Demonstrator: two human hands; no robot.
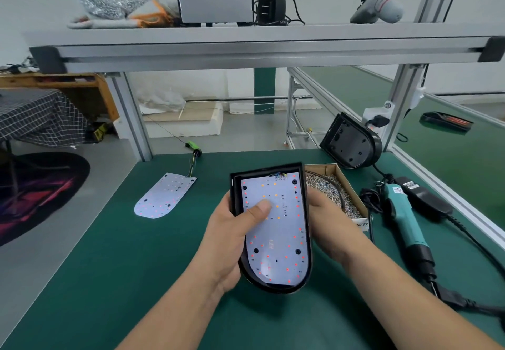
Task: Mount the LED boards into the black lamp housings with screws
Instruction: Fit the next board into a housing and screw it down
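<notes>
I hold a black lamp housing [308,240] above the green table, with a white LED board [278,240] lying inside it. My left hand [232,240] grips the housing's left side and its thumb presses on the board. My right hand [328,221] holds the housing's right side from behind, its fingers mostly hidden. A second LED board [164,195] with wires lies flat on the table to the left. Another black housing [351,142] leans upright at the back right. A cardboard box of screws [338,193] sits just right of the held housing.
A teal electric screwdriver [407,221] with its cable and a black power adapter [429,202] lie at the right. The aluminium frame's shelf [246,43] overhead carries a bag of screws, a grey machine and gloves. The table's left edge drops to the floor.
</notes>
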